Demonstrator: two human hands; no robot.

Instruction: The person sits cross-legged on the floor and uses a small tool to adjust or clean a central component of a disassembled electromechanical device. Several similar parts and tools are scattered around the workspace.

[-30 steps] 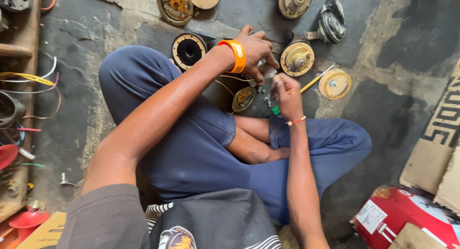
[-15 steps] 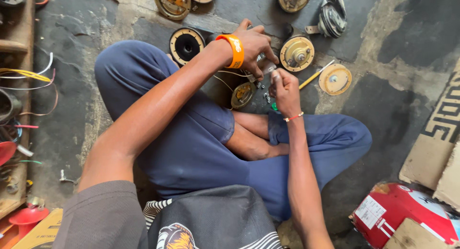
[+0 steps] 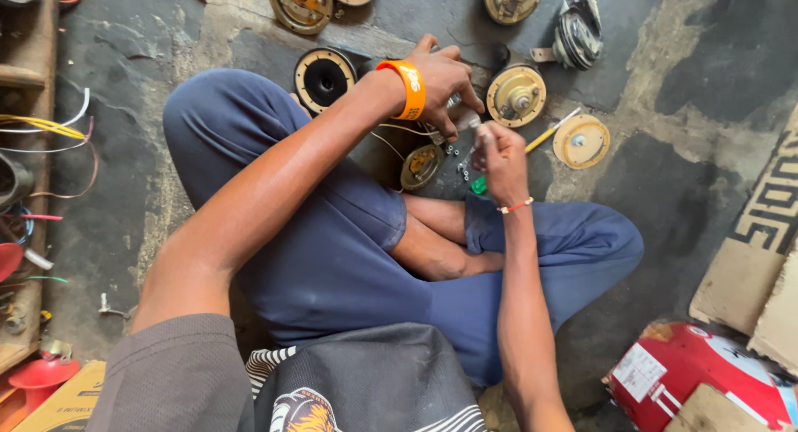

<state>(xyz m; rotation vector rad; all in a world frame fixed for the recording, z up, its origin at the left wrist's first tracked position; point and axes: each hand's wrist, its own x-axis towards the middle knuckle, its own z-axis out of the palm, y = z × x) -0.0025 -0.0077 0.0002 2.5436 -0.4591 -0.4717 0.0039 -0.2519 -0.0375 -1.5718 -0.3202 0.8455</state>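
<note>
I sit cross-legged on a concrete floor in blue trousers. My left hand (image 3: 445,78), with an orange wristband, curls over a small metal part in front of my knees. My right hand (image 3: 503,153), with a thin red bracelet, pinches something small at its fingertips next to the left hand; a green-handled tool (image 3: 478,185) shows under it. A small round brass-coloured motor part (image 3: 421,166) with thin wires lies just below both hands. What exactly each hand grips is hidden by the fingers.
Round motor parts lie around: a black-centred disc (image 3: 324,77), a tan rotor (image 3: 515,95), a flat tan cover (image 3: 581,141), a yellow-handled screwdriver (image 3: 549,133). Coloured wires (image 3: 50,128) lie left, a red cylinder (image 3: 698,374) and cardboard at lower right.
Both hands have stayed together over the small part. The left hand shifted slightly and the right hand's fingertips moved closer to it.
</note>
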